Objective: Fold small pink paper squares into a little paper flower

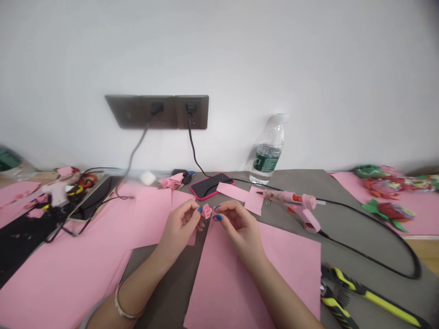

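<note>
A small pink paper flower (206, 211) is pinched between the thumb and fingers of my left hand (184, 222). Close beside its right edge, my right hand (239, 225) has thumb and fingertips pressed together; whether they hold a bit of the paper is too small to tell. Both hands are above the near edge of the phone and over pink sheets. A large pink sheet (288, 265) lies under my right forearm. Beyond the hands rest a red-edged phone (210, 186), a pink paper strip (233, 192) and a small pink square (254, 200).
A pink glue gun (297, 204) with a looping black cable lies right. Behind stands a water bottle (267, 153). Yellow-black pliers (363, 292) sit front right, paper flowers (394, 212) far right. Pink sheets (78, 269), a tablet-like device (94, 198) and cables occupy the left.
</note>
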Demonstrator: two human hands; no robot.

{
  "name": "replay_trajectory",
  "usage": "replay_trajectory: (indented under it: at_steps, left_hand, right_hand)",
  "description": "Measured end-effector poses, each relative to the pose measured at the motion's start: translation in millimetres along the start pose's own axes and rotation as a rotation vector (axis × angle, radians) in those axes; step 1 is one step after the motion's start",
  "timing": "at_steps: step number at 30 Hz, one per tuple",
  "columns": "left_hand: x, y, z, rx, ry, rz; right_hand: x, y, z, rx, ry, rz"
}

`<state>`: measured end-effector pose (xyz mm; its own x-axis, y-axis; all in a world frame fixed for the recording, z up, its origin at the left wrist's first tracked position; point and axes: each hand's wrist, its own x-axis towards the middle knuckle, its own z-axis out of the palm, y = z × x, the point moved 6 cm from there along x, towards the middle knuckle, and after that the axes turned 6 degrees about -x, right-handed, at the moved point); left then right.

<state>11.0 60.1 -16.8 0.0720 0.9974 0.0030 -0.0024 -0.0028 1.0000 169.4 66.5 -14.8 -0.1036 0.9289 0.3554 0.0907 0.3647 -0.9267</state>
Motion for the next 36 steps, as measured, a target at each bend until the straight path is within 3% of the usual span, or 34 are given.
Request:
replay_trajectory:
  at_steps: [6,21,32,36]
  left_hand:
    - [-4,1,7.4,0.055,-0.042,0.011]
    - [-5,10,7.6,0.13,-0.073,0.067]
    - [-4,5,5.6,0.209,-0.101,0.066]
    - [-4,5,5.2,0.224,-0.099,0.067]
  right_hand:
    - [0,11,5,0.156,-0.021,0.14]
    - [1,13,6,0.25,-0.028,0.209]
    - [0,0,10,0.07,-0.116,-0.014]
    - [0,-1,9,0.063,-0.109,-0.012]
